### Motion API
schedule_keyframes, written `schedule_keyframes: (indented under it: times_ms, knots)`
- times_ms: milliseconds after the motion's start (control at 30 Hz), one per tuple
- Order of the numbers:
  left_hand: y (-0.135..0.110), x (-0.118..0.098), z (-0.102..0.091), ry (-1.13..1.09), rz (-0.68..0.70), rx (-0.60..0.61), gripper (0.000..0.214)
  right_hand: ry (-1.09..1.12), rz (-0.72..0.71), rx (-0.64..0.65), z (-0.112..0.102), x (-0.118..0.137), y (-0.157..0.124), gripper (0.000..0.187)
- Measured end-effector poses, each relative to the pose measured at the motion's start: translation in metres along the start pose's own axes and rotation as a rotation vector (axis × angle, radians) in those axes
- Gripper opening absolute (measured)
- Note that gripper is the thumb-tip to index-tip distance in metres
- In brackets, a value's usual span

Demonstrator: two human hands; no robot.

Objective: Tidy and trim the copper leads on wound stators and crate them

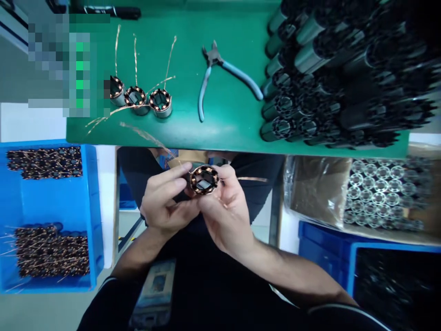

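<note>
The left hand (165,197) and right hand (227,207) pinch a copper-wound stator (204,179) narrowly in their fingertips just off the green bench mat (237,133), where three more wound stators (135,100) already stand beside blue-handled side cutters (237,76).

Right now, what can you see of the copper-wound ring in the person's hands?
The copper-wound stator is a short, round ring. Orange-brown copper coils sit spaced around its dark rim, and its middle is open, with a shiny piece showing inside. Its open face points up toward the camera. The left hand and right hand pinch it from both sides. A thin copper wire lead stretches out to the right behind the right hand.
</note>
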State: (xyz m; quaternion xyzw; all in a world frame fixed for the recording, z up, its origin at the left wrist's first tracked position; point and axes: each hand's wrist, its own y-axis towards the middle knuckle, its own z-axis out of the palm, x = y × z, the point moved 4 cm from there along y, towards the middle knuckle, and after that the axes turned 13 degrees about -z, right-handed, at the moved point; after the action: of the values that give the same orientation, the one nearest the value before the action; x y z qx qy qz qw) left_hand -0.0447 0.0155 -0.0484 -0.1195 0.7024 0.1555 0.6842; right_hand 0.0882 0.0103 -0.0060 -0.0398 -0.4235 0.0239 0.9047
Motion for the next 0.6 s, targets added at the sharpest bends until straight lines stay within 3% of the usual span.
schedule_keyframes:
  times_ms: [33, 100, 200, 233, 300, 333, 400, 500, 600]
  knots:
    - [0.003, -0.01, -0.006, -0.077, 0.102, -0.04, 0.067, -0.071, -0.026, 0.096, -0.003, 0.006, 0.004, 0.062]
    - [0.014, -0.025, -0.016, -0.217, 0.128, -0.057, 0.067, -0.377, -0.121, 0.317, -0.011, 0.026, 0.016, 0.066]
    - [0.032, -0.033, -0.023, -0.364, -0.147, 0.076, 0.037, -1.045, -0.428, 0.527, -0.015, 0.065, 0.047, 0.051]
    - [0.035, -0.033, -0.025, -0.413, -0.224, 0.108, 0.032, -1.231, -0.536, 0.536, -0.013, 0.074, 0.061, 0.05]
    - [0.038, -0.031, -0.027, -0.494, -0.368, 0.173, 0.035, -1.532, -0.652, 0.482, -0.006, 0.081, 0.092, 0.064]
    - [0.037, -0.03, -0.026, -0.522, -0.424, 0.198, 0.035, -1.662, -0.639, 0.443, -0.002, 0.078, 0.109, 0.08]
    - [0.034, -0.029, -0.026, -0.512, -0.444, 0.225, 0.037, -1.89, -0.456, 0.349, 0.005, 0.066, 0.142, 0.11]
    - [0.026, -0.034, -0.028, -0.416, -0.348, 0.247, 0.041, -2.039, -0.206, 0.319, 0.016, 0.045, 0.172, 0.1]
    - [0.018, -0.042, -0.032, -0.298, -0.219, 0.248, 0.045, -2.068, -0.184, 0.311, 0.028, 0.038, 0.185, 0.077]
